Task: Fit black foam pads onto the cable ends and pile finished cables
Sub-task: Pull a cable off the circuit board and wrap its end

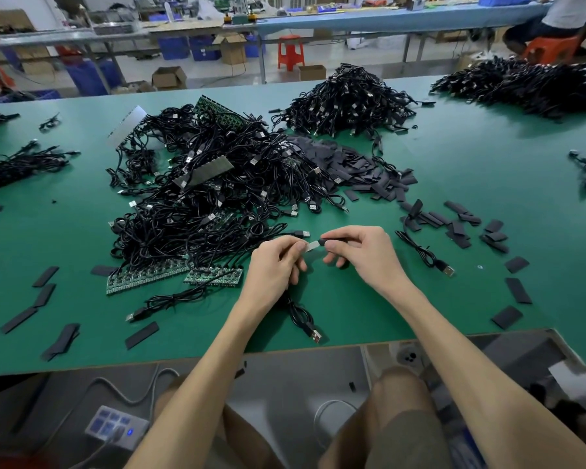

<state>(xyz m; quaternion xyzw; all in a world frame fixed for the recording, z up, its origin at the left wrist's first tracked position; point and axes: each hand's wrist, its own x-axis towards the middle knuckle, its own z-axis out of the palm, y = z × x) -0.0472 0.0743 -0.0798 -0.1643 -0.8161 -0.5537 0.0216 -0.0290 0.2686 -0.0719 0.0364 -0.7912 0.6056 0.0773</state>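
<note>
The green counter (454, 198) spans the whole working area. A large tangle of black cables (210, 198) lies at its centre, left of and beyond the hands. A second cable pile (349, 99) sits further back, and a third pile (528, 86) lies at the far right rear. A heap of black foam pads (362, 164) lies between the central tangle and the second pile. Loose pads (494, 235) are scattered to the right, and others lie near the front left edge. Green circuit boards (214, 275) lie at the near edge of the tangle.

Both hands are above the counter, near its front edge and close together.
- Left hand (274, 265): fingers curled round the held cable (298, 313), which trails below the palm to a plug near the counter edge.
- Right hand (362, 252): thumb and forefinger pinch a black piece (335, 239).

A silver tip (313, 245) projects from the black piece and meets the left thumb and forefinger. It cannot be told whether the black piece is a pad or a plug housing.

A loose cable (423, 253) lies just right of the right hand.
</note>
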